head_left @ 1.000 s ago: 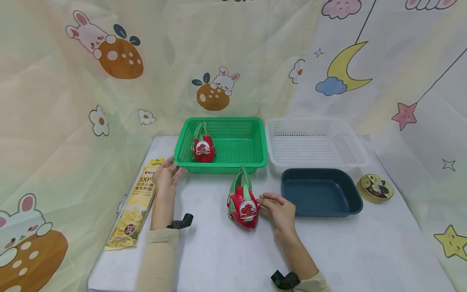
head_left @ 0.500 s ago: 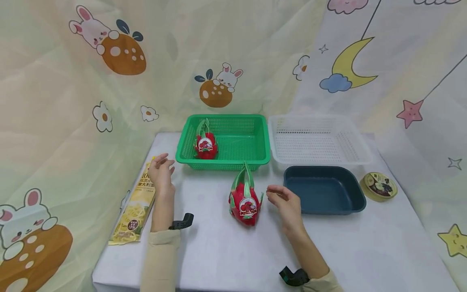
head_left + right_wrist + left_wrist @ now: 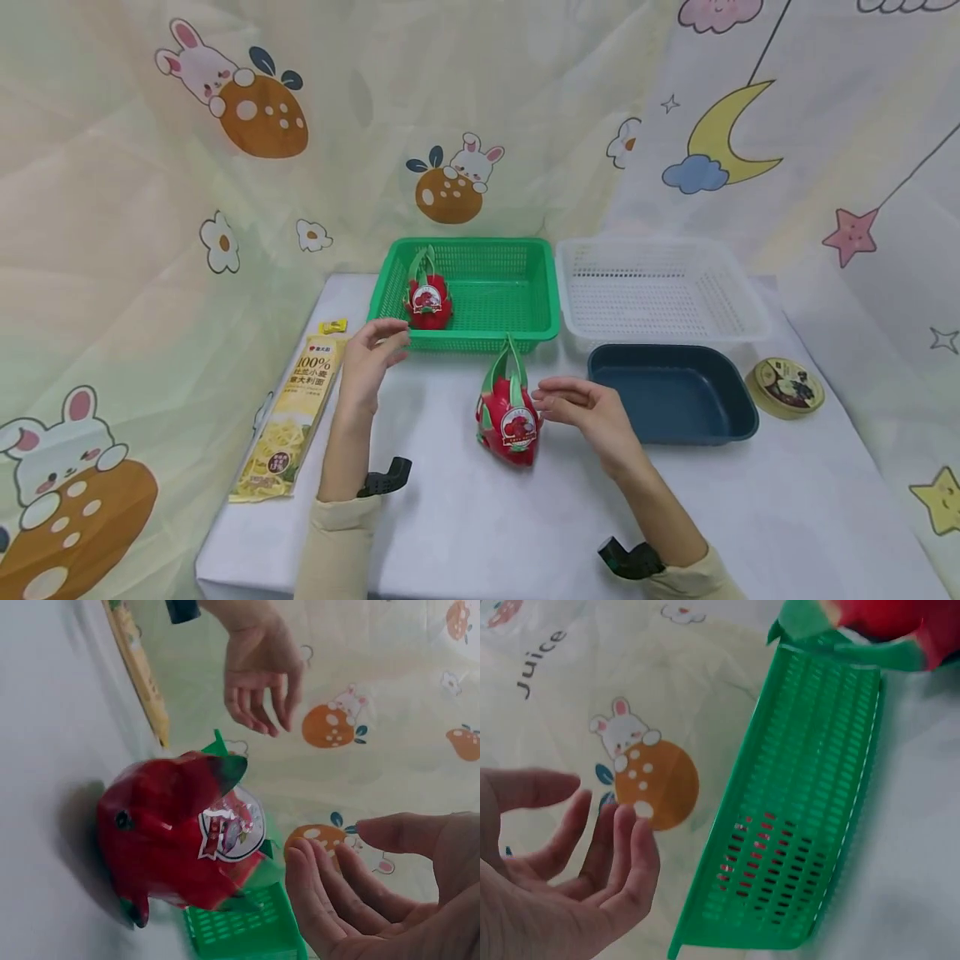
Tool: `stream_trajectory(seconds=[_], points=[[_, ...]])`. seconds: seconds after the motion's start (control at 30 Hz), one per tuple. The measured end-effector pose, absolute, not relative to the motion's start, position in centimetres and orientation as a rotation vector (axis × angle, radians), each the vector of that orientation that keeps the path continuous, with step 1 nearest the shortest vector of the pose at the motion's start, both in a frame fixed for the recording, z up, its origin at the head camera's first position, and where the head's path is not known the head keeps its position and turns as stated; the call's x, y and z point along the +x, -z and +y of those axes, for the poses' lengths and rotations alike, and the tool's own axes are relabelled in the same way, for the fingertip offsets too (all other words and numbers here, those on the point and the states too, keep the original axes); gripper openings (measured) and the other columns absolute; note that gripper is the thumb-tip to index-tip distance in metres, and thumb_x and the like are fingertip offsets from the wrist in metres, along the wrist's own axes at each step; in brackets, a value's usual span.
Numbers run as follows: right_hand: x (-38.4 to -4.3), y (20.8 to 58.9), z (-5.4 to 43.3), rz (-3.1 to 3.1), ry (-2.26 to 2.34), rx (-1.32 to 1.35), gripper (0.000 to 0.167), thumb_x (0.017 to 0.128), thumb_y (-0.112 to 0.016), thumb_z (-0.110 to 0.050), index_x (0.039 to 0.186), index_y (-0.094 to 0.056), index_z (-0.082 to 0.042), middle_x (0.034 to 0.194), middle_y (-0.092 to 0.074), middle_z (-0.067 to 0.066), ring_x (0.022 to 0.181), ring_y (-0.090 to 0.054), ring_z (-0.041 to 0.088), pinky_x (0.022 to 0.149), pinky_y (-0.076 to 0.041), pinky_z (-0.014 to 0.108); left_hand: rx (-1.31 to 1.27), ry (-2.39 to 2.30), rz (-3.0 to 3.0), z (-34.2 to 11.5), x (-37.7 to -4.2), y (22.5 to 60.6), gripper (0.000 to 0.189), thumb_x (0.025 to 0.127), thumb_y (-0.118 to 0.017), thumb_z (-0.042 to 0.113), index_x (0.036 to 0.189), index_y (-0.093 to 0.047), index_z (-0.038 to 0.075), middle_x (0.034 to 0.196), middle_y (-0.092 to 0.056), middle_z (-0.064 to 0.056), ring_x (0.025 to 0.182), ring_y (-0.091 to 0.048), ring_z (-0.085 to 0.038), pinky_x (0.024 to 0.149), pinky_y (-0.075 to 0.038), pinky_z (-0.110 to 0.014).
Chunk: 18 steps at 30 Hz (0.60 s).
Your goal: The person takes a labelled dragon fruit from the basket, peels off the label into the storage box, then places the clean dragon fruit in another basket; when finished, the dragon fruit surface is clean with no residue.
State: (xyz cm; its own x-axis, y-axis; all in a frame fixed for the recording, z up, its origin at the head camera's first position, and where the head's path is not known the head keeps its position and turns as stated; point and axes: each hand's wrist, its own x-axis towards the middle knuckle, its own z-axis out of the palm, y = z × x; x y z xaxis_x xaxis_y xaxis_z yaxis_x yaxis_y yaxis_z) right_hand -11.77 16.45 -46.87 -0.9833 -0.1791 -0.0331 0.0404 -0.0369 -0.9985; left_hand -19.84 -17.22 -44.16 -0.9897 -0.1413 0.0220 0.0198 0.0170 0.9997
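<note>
A red dragon fruit (image 3: 510,417) with green leaf tips and a round label lies on the white cloth in front of the green basket (image 3: 502,342). My right hand (image 3: 588,412) hovers at its right side, fingers loosely bent; in the right wrist view the thumb and fingers of this right hand (image 3: 375,892) hold nothing. A second dragon fruit (image 3: 429,304) sits in the basket's left part. My left hand (image 3: 367,358) is raised near the basket's front left corner. Its relaxed fingers (image 3: 641,855) are empty in the left wrist view, apart from the basket wall.
At the left lies a yellow pasta pack (image 3: 288,425), with a small yellow packet (image 3: 332,326) behind it. A white basket (image 3: 667,337) stands right of the green one. Before it are a dark blue tray (image 3: 675,437) and a round gold tin (image 3: 787,387).
My left hand has left the green basket's corner and, after drawing back over the pasta pack, moved right. My right hand let go of the front dragon fruit, pulled away, then came close again.
</note>
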Motion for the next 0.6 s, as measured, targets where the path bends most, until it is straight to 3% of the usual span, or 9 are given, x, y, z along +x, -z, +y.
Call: stream_trajectory(seconds=[0.27, 0.6], points=[[-12.2, 47.5, 16.5, 2.093, 2.022, -0.221, 0.042, 0.101, -0.070, -0.011, 0.135, -0.060, 0.011, 0.124, -0.071, 0.026, 0.111, -0.072, 0.038, 0.096, -0.059, 0.041, -0.165, 2.192, -2.364, -14.2, -19.4, 46.0, 0.037, 0.099, -0.072, 0.018, 0.132, -0.064, 0.002, 0.130, -0.066, -0.019, 0.114, -0.067, -0.029, 0.096, -0.059, -0.042], [-12.2, 47.9, 16.5, 2.111, 1.983, -0.185, 0.043, 0.101, -0.069, -0.014, 0.136, -0.059, 0.010, 0.125, -0.071, 0.024, 0.114, -0.071, 0.036, 0.098, -0.058, 0.043, -0.151, 2.328, -2.321, -12.0, -18.4, 48.7, 0.049, 0.097, -0.073, 0.012, 0.141, -0.057, -0.001, 0.138, -0.063, -0.023, 0.118, -0.067, -0.030, 0.098, -0.059, -0.042]])
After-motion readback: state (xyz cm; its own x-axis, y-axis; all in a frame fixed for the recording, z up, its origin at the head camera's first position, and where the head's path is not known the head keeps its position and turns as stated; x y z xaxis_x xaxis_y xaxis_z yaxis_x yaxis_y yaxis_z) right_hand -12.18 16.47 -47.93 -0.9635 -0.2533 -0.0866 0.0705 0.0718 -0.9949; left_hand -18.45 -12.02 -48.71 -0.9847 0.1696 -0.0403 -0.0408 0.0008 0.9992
